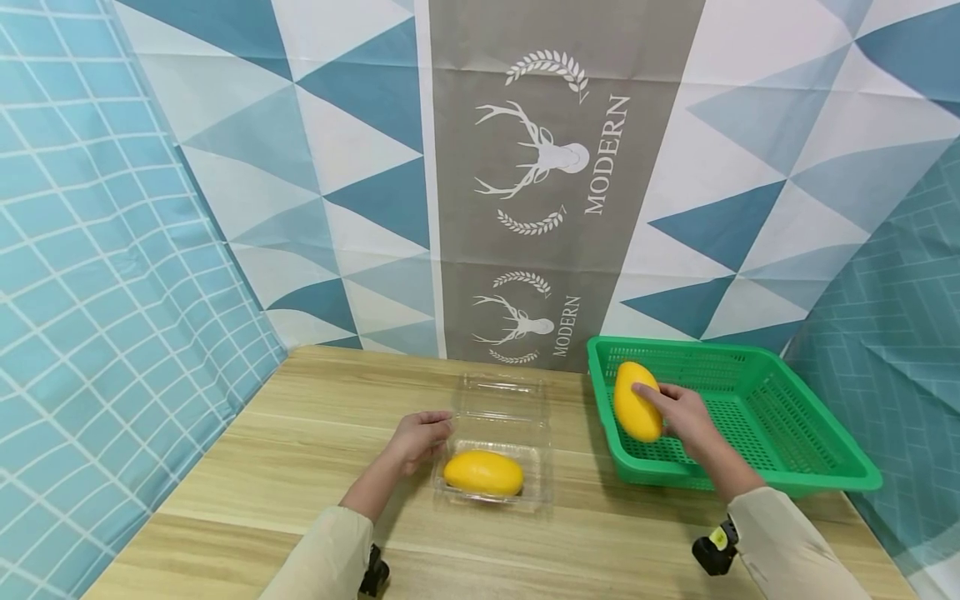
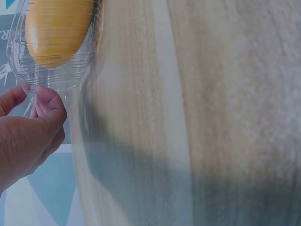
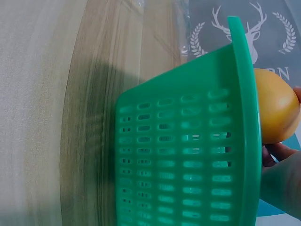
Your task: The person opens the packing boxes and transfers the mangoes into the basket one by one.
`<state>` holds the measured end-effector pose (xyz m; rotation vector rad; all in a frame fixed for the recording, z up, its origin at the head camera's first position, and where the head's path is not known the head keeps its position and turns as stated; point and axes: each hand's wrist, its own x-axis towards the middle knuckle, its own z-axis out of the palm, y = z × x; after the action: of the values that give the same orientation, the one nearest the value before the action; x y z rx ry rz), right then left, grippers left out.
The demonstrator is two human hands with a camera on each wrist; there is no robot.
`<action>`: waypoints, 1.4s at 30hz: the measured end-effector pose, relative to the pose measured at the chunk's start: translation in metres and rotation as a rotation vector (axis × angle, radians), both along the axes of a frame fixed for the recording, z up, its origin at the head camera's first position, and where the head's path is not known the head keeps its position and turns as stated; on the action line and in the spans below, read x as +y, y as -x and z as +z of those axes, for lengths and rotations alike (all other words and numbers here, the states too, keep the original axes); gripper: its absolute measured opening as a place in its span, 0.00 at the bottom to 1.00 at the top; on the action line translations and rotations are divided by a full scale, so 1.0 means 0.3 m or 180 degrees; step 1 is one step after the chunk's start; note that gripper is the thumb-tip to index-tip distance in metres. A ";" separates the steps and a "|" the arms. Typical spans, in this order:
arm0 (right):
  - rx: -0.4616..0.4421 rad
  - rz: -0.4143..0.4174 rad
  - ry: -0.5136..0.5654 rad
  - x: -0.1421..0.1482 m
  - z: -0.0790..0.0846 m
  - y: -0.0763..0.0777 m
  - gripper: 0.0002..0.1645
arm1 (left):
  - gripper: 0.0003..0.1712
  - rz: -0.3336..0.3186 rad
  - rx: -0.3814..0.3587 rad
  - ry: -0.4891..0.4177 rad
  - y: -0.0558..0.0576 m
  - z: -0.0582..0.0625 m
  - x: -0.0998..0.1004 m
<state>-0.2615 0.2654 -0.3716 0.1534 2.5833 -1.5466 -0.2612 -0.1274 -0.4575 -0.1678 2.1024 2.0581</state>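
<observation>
A clear plastic clamshell box point(image 1: 537, 460) lies with its lid point(image 1: 501, 402) folded back toward the wall. In its near half rests a yellow mango point(image 1: 483, 473). At the left side of the box, my left hand point(image 1: 422, 440) pinches the edge between thumb and fingers, as the left wrist view shows close up. My right hand point(image 1: 688, 419) grips a second mango point(image 1: 634, 407) over the left part of a green plastic basket point(image 1: 611, 442). In the right wrist view the basket wall point(image 3: 188, 155) hides part of this hand and mango point(image 3: 277, 106).
The basket takes up the right end of the wooden table point(image 1: 300, 433), its near right corner reaching past the edge. A patterned cloth backdrop point(image 1: 375, 167) stands behind the table, and tiled-print cloth point(image 1: 112, 250) hangs at the left.
</observation>
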 end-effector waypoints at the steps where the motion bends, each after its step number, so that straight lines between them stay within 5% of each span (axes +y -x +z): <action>1: -0.0008 0.0000 0.0008 0.001 -0.002 0.001 0.53 | 0.21 -0.0001 0.0004 0.0001 0.000 0.000 0.000; 42: -0.0087 0.0005 -0.0189 0.033 -0.051 0.042 0.55 | 0.21 -0.0015 0.0020 0.0010 -0.004 0.003 0.001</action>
<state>-0.2742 0.2753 -0.3870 0.1769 2.6088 -1.4574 -0.2600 -0.1270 -0.4565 -0.1570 2.1075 2.0554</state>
